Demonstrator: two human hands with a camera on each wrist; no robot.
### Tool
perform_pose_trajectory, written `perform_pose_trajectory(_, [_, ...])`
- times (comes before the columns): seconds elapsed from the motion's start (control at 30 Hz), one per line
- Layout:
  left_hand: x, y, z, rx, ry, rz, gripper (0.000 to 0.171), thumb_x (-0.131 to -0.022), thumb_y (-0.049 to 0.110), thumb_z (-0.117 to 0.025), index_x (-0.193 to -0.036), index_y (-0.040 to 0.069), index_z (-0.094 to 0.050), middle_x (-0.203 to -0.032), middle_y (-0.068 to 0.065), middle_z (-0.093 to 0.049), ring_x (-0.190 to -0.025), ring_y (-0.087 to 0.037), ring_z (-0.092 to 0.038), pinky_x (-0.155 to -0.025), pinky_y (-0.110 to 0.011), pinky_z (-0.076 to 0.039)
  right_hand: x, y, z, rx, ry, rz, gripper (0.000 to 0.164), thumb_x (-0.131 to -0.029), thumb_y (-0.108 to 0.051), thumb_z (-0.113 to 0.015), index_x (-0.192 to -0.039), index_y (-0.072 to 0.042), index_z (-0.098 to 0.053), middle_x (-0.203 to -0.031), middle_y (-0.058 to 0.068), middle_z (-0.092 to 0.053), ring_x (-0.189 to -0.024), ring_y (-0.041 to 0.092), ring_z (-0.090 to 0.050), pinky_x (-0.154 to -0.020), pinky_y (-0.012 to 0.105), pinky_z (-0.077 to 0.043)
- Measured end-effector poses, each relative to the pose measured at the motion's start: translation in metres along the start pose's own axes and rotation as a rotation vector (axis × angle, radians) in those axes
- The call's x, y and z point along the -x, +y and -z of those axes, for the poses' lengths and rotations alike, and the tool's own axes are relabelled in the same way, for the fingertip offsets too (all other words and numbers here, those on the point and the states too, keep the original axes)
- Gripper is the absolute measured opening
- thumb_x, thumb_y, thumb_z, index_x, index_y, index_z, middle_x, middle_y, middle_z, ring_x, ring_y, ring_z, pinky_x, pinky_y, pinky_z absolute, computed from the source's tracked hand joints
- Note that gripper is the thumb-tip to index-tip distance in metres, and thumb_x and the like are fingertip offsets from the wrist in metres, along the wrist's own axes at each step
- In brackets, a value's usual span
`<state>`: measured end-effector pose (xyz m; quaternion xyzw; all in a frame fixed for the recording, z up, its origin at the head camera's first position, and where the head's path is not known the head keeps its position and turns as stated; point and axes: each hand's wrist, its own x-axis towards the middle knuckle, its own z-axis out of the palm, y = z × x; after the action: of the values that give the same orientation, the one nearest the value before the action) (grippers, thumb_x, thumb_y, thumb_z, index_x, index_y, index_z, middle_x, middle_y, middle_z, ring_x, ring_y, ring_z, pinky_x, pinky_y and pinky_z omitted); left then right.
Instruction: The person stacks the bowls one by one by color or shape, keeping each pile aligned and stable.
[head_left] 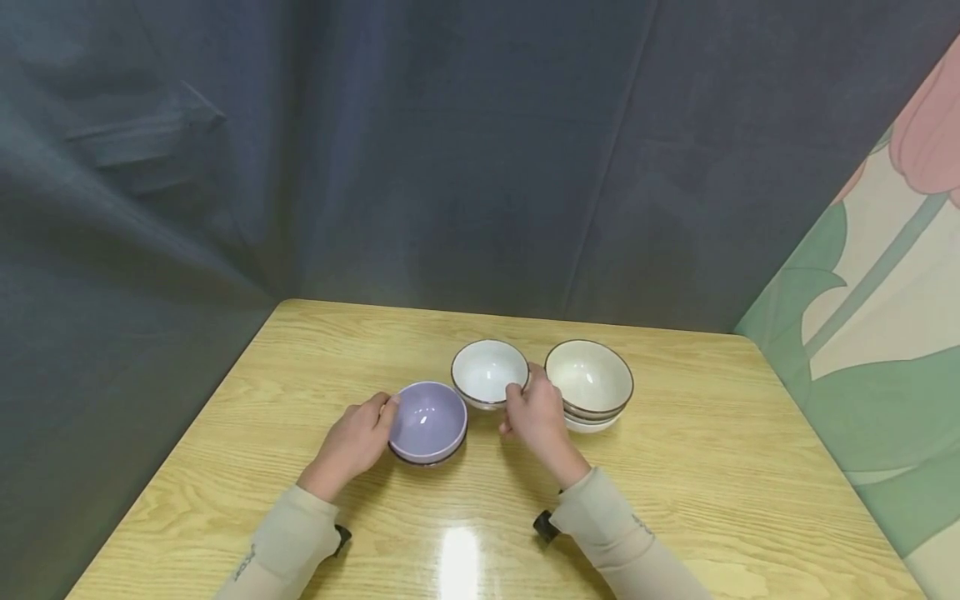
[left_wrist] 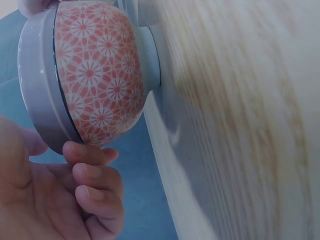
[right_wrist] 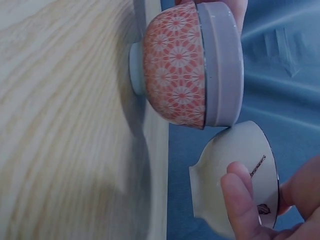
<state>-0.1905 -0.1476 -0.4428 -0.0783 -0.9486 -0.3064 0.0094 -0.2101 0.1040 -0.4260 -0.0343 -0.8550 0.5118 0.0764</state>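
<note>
A purple bowl [head_left: 427, 421] sits nested in a bowl with a red-and-white flower pattern [left_wrist: 100, 75], which stands on the table. My left hand [head_left: 356, 437] grips the left side of this pair at the rim, thumb on top and fingers outside. My right hand [head_left: 536, 412] pinches the rim of a white bowl [head_left: 487, 371] with a brown edge. In the right wrist view, that white bowl [right_wrist: 215, 170] is slightly tilted, with its foot above the table. Its rim looks close to the purple bowl; whether they touch, I cannot tell.
Just right of my right hand stands a stack of cream and white bowls [head_left: 588, 375], the top one brown-rimmed. The wooden table [head_left: 712, 467] ends at a dark curtain [head_left: 465, 167] behind. A flower-printed cloth [head_left: 885, 333] hangs along the right side.
</note>
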Motion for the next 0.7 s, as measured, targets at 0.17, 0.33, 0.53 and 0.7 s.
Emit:
perform_pose_trajectory(0.17, [-0.002,-0.001,0.001,0.005,-0.003,0.011,0.055,-0.1,0.041,-0.024,-0.122,-0.001,-0.052,-0.064,-0.002,-0.063,-0.062,-0.014,-0.057,-0.073,-0.048,-0.051,0.002,-0.005,0.007,-0.004,-0.03,0.01,0.054,-0.086,-0.009,-0.044,-0.137,0.004,-0.031,-0.059,0.021,-0.064,-0.038,0.018,-0.057,-0.041,0.039,-0.055])
perform_pose_trajectory(0.33, [-0.001,-0.001,0.006,-0.01,0.02,0.004,0.061,-0.099,0.046,-0.02,-0.122,-0.001,-0.053,-0.066,-0.004,-0.064,-0.072,-0.021,-0.06,-0.075,-0.051,-0.051,0.002,-0.008,0.013,0.001,-0.052,0.035,0.053,-0.086,-0.01,-0.044,-0.137,0.002,-0.033,-0.06,0.02,-0.065,-0.039,0.019,-0.057,-0.044,0.043,-0.056])
perform_pose_trajectory(0.53, [-0.002,-0.001,0.013,-0.012,0.071,-0.002,0.058,-0.1,0.043,-0.024,-0.121,-0.002,-0.054,-0.106,-0.022,-0.065,-0.098,-0.034,-0.057,-0.078,-0.054,-0.05,0.003,-0.013,0.017,-0.021,-0.071,0.082,0.05,-0.085,-0.008,-0.044,-0.134,0.0,-0.04,-0.058,0.019,-0.064,-0.038,0.022,-0.057,-0.043,0.046,-0.055])
perform_pose_trajectory(0.7, [-0.002,0.003,0.017,-0.011,0.092,-0.009,0.059,-0.1,0.043,-0.023,-0.122,-0.003,-0.052,-0.105,-0.022,-0.065,-0.096,-0.033,-0.058,-0.076,-0.053,-0.051,0.004,-0.018,0.019,-0.005,-0.079,0.129,0.048,-0.084,-0.007,-0.045,-0.131,0.0,-0.044,-0.056,0.016,-0.064,-0.037,0.019,-0.056,-0.041,0.044,-0.055])
